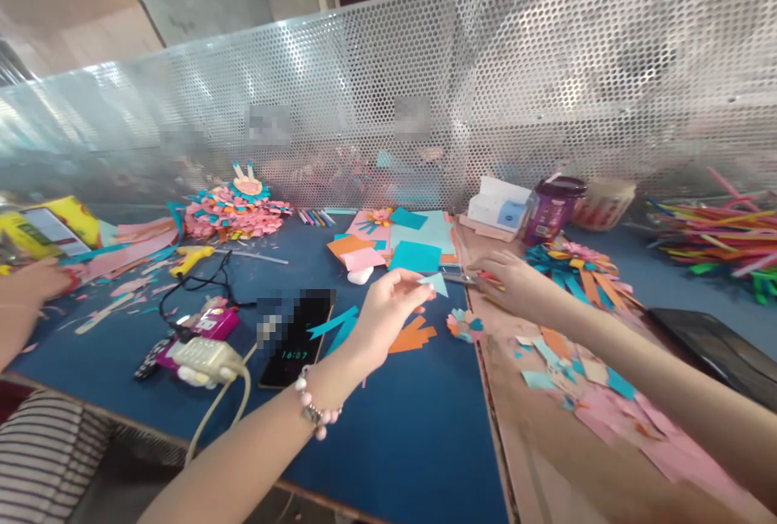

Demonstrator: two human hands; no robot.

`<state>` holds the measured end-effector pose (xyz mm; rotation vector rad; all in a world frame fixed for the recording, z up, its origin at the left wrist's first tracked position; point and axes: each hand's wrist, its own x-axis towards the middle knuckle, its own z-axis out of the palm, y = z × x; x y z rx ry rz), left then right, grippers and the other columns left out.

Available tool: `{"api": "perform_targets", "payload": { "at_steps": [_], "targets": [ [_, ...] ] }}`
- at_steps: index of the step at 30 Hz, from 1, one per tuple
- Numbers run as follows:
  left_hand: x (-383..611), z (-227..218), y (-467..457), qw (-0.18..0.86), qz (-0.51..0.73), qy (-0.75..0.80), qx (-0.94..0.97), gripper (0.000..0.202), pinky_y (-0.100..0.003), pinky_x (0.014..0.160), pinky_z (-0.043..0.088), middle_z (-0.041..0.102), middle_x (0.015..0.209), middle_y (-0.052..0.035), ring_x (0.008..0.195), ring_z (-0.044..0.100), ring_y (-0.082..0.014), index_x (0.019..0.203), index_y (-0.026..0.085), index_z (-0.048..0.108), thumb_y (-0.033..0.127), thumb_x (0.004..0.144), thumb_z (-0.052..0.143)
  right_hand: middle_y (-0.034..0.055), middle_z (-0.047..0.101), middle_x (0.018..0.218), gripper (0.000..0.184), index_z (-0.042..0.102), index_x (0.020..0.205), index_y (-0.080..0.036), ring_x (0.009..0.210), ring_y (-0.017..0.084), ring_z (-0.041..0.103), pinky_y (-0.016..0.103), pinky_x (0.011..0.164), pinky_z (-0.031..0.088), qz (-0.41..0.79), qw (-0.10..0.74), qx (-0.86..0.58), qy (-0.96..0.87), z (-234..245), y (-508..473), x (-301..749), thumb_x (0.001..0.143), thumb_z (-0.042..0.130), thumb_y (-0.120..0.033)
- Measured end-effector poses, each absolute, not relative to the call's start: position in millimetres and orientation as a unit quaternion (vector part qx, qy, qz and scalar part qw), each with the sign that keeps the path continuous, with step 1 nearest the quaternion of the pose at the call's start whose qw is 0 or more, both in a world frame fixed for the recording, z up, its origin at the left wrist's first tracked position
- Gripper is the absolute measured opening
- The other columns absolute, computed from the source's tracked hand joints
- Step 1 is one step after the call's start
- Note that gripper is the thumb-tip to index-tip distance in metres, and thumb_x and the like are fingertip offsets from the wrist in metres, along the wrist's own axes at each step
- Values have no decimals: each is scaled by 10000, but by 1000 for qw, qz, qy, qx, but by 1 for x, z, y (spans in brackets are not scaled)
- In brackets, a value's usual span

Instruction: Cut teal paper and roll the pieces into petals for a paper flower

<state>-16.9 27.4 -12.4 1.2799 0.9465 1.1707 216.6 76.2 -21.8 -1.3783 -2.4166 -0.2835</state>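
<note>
My left hand is closed in a pinch on a small light-teal paper piece above the blue table. A bead bracelet sits on that wrist. My right hand has its fingers curled round the handles of a pair of scissors, whose blades point left beside the paper. Under my left hand lie orange paper strips and teal strips. A small paper flower rests below the scissors. Teal, orange and pink sheets are spread just beyond my hands.
A phone and power strip with cables are to the left. Behind them are a yellow glue gun and a paper-flower pile. Another person's hand is far left. Scraps and a purple cup are right.
</note>
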Motion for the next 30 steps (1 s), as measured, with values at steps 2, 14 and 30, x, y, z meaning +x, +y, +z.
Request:
{"api": "perform_targets", "payload": {
  "at_steps": [2, 14, 30],
  "targets": [
    [-15, -13, 23, 549, 484, 402, 550, 209, -275, 711, 474, 658, 862, -63, 867, 617, -169, 864, 149, 592, 315, 748, 641, 69, 654, 1056, 323, 596, 1102, -189, 948, 166, 603, 269, 806, 475, -53, 216, -473, -852, -12, 56, 197, 940, 355, -329],
    [-19, -40, 35, 564, 469, 385, 560, 162, -260, 690, 451, 619, 762, -16, 757, 590, -140, 794, 160, 581, 303, 746, 641, 21, 639, 780, 263, 570, 916, -195, 693, 153, 602, 256, 611, 475, 304, 436, -482, -697, -41, 16, 141, 875, 491, -443],
    [-25, -42, 21, 551, 451, 383, 588, 284, -277, 674, 486, 618, 720, -29, 704, 613, -155, 837, 170, 586, 451, 814, 552, 41, 595, 873, 105, 583, 904, -219, 802, 166, 576, 285, 741, 473, 203, 510, -443, -709, -70, 6, 134, 900, 499, -282]
  ]
}}
